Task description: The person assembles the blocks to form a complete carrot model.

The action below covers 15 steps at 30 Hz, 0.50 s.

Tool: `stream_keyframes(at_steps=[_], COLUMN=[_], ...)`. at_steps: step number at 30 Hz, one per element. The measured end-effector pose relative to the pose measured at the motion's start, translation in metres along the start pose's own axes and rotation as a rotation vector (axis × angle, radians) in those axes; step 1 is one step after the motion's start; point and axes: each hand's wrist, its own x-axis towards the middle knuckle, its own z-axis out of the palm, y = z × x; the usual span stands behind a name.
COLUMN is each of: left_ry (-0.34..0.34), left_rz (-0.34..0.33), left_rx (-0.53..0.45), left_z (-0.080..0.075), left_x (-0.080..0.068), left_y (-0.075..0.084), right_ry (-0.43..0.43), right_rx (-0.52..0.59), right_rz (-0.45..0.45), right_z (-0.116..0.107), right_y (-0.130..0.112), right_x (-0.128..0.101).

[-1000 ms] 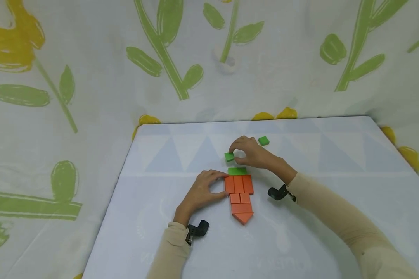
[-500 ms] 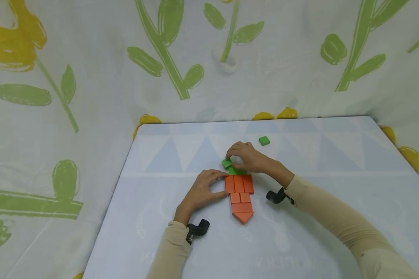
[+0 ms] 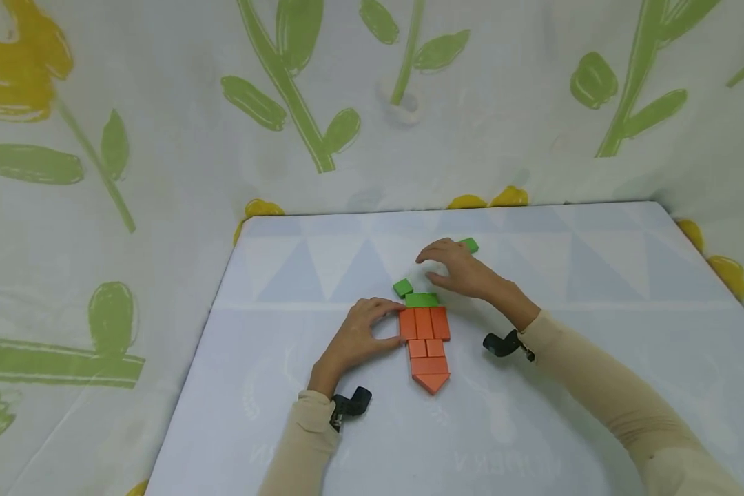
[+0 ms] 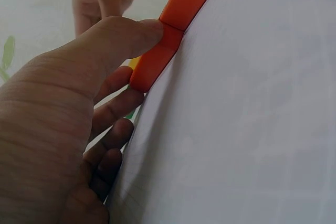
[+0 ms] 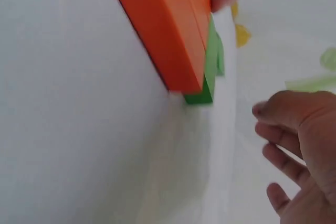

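**Steadying a block carrot on a pale mat**

Item: orange block figure [image 3: 428,348], flat on the table [image 3: 595,344], long axis running 12 to 6 o'clock, triangular tip [image 3: 431,383] pointing to 6. A green bar [image 3: 421,300] lies across its 12 o'clock end, touching the top orange row.

Loose pieces: one small green square [image 3: 402,287] at 11 o'clock of the bar, tilted, just beside it; a second green square [image 3: 469,244] well off at 1 o'clock. No containers in sight.

Left hand [image 3: 359,337]: thumb and fingertips pressed against the figure's 9 o'clock edge. The left wrist view shows the thumb [image 4: 131,35] flat on the orange side face, which the head view cannot resolve.

Right hand [image 3: 461,270]: fingers spread and relaxed, holding nothing, hovering between the two squares. The right wrist view confirms the empty fingers [image 5: 283,140].
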Motion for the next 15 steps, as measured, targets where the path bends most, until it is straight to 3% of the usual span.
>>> stream_keyframes(at_steps=[5, 10, 15], left_ry=[0.003, -0.008, -0.012], left_rz=[-0.015, -0.028, -0.021], left_rx=[-0.003, -0.007, -0.019], left_z=[-0.002, -0.002, -0.002], left_x=[0.000, -0.002, -0.002], left_y=[0.002, 0.003, 0.004], right_ry=[0.128, 0.053, 0.039], right_rx=[-0.106, -0.122, -0.133], right_rz=[0.164, 0.329, 0.369], right_z=[-0.018, -0.025, -0.023], right_y=[0.029, 0.056, 0.067], right_x=[-0.010, -0.016, -0.021])
